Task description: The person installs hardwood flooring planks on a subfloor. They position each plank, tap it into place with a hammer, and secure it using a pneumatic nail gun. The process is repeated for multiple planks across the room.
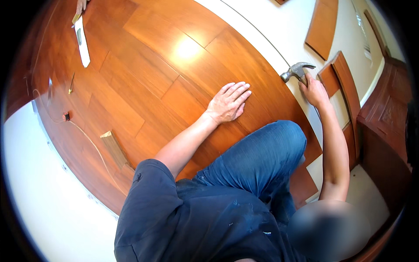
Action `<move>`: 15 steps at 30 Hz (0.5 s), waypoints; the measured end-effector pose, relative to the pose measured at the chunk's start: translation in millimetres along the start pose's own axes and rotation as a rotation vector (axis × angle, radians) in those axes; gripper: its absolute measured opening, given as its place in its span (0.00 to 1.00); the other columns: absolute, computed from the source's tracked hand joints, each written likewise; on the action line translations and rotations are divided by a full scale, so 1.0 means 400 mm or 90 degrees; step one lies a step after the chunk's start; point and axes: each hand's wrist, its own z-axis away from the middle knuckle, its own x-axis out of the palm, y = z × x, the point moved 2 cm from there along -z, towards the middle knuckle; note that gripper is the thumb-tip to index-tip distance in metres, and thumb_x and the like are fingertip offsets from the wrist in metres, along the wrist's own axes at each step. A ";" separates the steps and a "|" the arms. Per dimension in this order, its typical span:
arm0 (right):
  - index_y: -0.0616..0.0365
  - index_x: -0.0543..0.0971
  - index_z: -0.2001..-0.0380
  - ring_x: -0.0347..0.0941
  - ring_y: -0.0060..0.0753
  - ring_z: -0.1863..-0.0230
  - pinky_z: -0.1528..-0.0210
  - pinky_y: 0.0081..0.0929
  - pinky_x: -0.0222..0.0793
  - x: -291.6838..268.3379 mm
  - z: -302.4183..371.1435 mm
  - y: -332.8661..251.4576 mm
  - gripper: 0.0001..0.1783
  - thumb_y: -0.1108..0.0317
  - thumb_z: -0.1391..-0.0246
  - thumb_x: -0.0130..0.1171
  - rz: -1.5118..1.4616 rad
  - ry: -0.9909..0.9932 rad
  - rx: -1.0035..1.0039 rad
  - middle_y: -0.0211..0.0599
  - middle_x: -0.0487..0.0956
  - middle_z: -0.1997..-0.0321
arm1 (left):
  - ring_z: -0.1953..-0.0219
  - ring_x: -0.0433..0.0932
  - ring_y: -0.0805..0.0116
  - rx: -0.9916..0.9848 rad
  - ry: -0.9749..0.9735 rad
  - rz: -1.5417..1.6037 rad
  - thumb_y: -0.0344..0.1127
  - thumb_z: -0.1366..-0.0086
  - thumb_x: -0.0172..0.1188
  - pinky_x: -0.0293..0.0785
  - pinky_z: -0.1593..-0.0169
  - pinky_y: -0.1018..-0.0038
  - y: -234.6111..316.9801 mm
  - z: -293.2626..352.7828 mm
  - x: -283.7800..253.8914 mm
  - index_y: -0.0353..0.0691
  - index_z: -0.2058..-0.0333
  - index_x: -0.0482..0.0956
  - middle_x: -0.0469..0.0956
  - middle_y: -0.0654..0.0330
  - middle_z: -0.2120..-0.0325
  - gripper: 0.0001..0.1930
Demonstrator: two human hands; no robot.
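Observation:
My left hand (228, 103) lies flat on the glossy reddish-brown plank floor (148, 39), its fingers stretched out close together, holding nothing. In my right hand (314, 91) is a claw hammer (297, 70), gripped just under its grey metal head. The head hangs by the outer edge of the laid planks, over the white underlay (262, 26); most of the handle is hidden by my hand and arm. My bent knee in blue jeans (266, 153) stands between both arms.
Loose planks (323, 26) lie on the underlay, with a longer board (345, 85) beside dark wooden furniture (388, 118). To the left are a wood block (114, 148), a tape measure (66, 116), a thin cord (91, 142) and a screwdriver-like tool (70, 85). Another person's hand (81, 6) touches a long white tool (81, 43).

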 end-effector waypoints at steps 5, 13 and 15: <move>0.56 0.73 0.47 0.80 0.68 0.52 0.49 0.60 0.74 0.018 0.099 0.095 0.21 0.53 0.35 0.57 0.033 -0.010 0.029 0.63 0.84 0.58 | 0.32 0.71 0.60 0.002 0.012 -0.014 0.36 0.36 0.63 0.64 0.28 0.60 0.000 0.010 -0.003 0.42 0.43 0.80 0.75 0.57 0.36 0.22; 0.55 0.75 0.51 0.78 0.66 0.51 0.51 0.58 0.73 0.106 0.394 0.438 0.18 0.53 0.35 0.59 0.013 0.007 0.129 0.57 0.83 0.56 | 0.48 0.81 0.47 -0.052 0.028 -0.186 0.26 0.34 0.54 0.79 0.44 0.55 -0.214 -0.290 -0.146 0.34 0.52 0.82 0.84 0.47 0.52 0.14; 0.50 0.75 0.46 0.79 0.62 0.50 0.50 0.56 0.75 0.100 0.437 0.478 0.20 0.52 0.35 0.59 0.032 -0.054 0.189 0.53 0.84 0.53 | 0.47 0.81 0.48 -0.073 -0.017 -0.269 0.28 0.32 0.53 0.78 0.43 0.56 -0.301 -0.332 -0.178 0.37 0.50 0.82 0.83 0.48 0.51 0.15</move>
